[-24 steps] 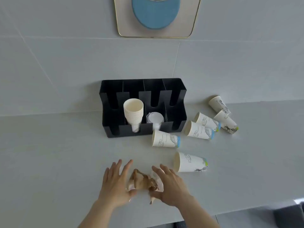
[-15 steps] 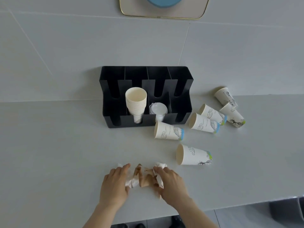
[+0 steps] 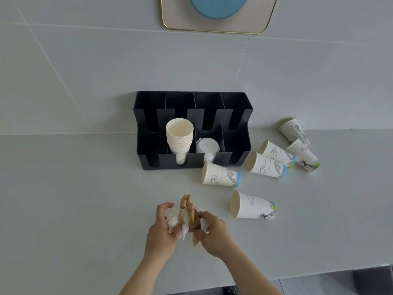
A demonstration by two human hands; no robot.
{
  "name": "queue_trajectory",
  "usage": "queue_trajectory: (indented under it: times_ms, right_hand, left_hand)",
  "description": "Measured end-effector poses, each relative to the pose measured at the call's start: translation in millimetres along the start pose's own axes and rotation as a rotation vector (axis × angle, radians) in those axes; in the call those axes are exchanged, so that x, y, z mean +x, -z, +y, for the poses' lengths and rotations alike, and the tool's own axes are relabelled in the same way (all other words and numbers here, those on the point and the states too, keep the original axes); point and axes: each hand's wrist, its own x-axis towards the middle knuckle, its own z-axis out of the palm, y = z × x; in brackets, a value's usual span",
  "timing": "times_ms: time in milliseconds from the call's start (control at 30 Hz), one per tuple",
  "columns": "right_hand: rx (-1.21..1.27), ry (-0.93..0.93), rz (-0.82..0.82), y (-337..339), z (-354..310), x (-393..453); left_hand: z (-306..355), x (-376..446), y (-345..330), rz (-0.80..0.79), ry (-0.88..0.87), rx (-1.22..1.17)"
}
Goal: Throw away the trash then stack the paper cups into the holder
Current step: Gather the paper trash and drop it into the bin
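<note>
Print on the six loose white paper cups (image 3: 221, 174) lying on the grey table (image 3: 74, 209) is illegible. The black slotted plastic holder (image 3: 191, 105) contains stacked plain cups (image 3: 179, 135) and white lids (image 3: 208, 146). Left hand (image 3: 162, 229) and right hand (image 3: 213, 232) together clutch crumpled brown-and-white paper trash (image 3: 186, 216).

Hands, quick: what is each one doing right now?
Left hand: closed on the crumpled white and brown paper trash.
Right hand: closed on the same trash wad from the other side.

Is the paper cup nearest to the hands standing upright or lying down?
Lying down: the paper cup rests on its side on the counter, its open mouth facing left.
</note>
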Motion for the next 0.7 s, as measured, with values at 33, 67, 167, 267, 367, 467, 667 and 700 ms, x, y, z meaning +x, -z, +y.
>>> queue_trajectory:
  times_ms: [33,67,167,267,367,467,667,700]
  right_hand:
    - [0.079,-0.022,-0.017,0.6,-5.2,0.3]
    - [0.169,-0.053,-0.043,1.9,-11.1,0.3]
    - [0.473,-0.129,-0.154,11.2,-23.2,-0.5]
    - [0.614,-0.152,-0.235,20.3,-24.3,-0.5]
    - [0.542,-0.094,-0.192,21.8,-20.3,-0.5]
    - [0.563,-0.039,-0.123,18.8,-13.4,1.1]
    - [0.512,0.031,-0.055,13.1,-22.3,6.0]
    - [0.471,0.058,-0.053,10.1,-24.6,7.3]
  left_hand:
    - [4.7,-1.0,-3.2,0.036,-0.022,0.005]
    - [8.4,-1.7,-6.5,0.073,-0.044,0.019]
    - [15.4,-4.1,-11.5,0.116,-0.112,0.079]
    - [15.9,-5.9,-10.5,0.054,-0.14,0.1]
    - [17.5,-6.2,-9.1,-0.038,-0.103,0.015]
    - [21.1,-10.5,-4.0,-0.079,0.046,-0.233]
    - [34.3,-12.3,7.9,-0.006,0.279,-0.625]
    - [35.0,-11.8,9.3,-0.023,0.296,-0.602]
